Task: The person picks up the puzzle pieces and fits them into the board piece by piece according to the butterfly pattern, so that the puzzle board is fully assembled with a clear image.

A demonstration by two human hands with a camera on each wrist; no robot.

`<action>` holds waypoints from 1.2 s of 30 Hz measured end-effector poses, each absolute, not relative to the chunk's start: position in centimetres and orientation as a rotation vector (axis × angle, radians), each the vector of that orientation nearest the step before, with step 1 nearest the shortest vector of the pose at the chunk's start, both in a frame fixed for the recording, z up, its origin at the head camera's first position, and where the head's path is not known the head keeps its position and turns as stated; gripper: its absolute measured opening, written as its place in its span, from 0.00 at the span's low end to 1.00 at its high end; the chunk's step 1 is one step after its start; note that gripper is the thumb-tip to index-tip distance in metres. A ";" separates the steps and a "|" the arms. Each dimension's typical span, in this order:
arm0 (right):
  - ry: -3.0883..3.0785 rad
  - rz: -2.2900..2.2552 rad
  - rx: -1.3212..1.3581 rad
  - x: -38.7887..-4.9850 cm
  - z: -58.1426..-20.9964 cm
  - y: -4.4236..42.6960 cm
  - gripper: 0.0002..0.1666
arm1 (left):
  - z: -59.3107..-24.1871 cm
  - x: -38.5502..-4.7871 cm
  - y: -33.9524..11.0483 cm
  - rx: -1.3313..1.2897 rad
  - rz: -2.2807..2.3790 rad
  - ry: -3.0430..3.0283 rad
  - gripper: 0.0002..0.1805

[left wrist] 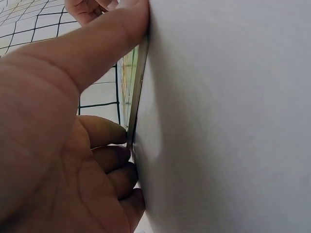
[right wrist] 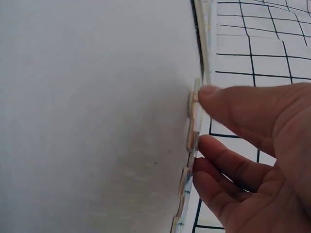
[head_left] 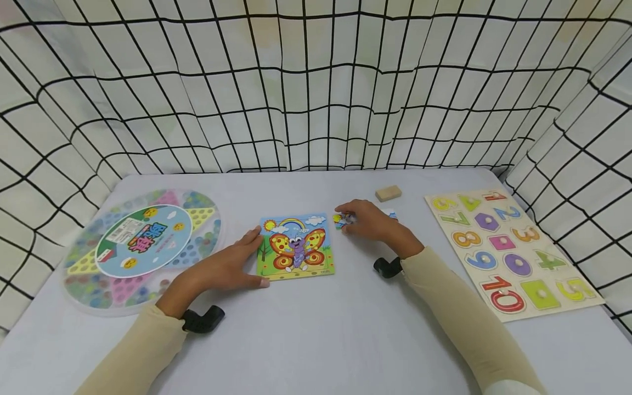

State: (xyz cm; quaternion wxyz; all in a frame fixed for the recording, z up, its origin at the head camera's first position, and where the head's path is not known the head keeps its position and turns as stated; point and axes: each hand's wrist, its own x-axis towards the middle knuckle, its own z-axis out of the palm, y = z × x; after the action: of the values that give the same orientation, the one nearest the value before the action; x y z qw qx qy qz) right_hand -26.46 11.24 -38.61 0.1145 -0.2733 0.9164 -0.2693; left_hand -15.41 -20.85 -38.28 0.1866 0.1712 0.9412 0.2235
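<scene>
A square butterfly puzzle (head_left: 296,247) lies flat on the table with its picture up. My left hand (head_left: 227,266) rests beside its left edge, thumb and fingers spread apart. In the left wrist view, the thumb and fingertips of that hand (left wrist: 63,131) touch along the board's thin edge. To the right of the board, my right hand (head_left: 370,219) pinches a small printed puzzle piece (head_left: 340,220) lying low at the table. Other loose pieces (right wrist: 183,182) lie under and beside the right fingers, seen edge-on; the hand partly hides them in the head view.
A wooden block (head_left: 388,193) lies behind the right hand. At the right is a number-and-shape peg board (head_left: 500,262). A round game box (head_left: 143,241) with a blue label stands at the left. Black-lined netting (head_left: 306,88) surrounds the white table (head_left: 316,334).
</scene>
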 end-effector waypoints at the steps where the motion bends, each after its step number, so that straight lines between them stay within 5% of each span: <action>1: 2.689 -0.777 -0.809 -26.5 -38.6 11.1 0.30 | -38.3 -15.4 -20.9 0.475 0.629 2.649 0.60; 20: 2.820 -0.619 -0.780 -25.8 -38.3 10.8 0.30 | -38.5 -15.4 -21.2 0.476 0.627 2.657 0.60; 27: 2.790 -0.715 -0.767 -25.8 -38.0 10.8 0.20 | -38.4 -15.5 -21.0 0.474 0.634 2.651 0.60; 36: 2.751 -0.871 -0.699 -25.9 -37.3 11.1 0.18 | -38.4 -15.5 -21.0 0.459 0.628 2.655 0.60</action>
State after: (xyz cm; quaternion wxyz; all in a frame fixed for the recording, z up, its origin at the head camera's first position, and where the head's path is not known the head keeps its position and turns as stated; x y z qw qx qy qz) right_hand -25.93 11.06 -37.35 0.0863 -0.2347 0.9231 -0.2923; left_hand -15.48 -21.03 -38.36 0.1866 0.1630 0.9428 0.2229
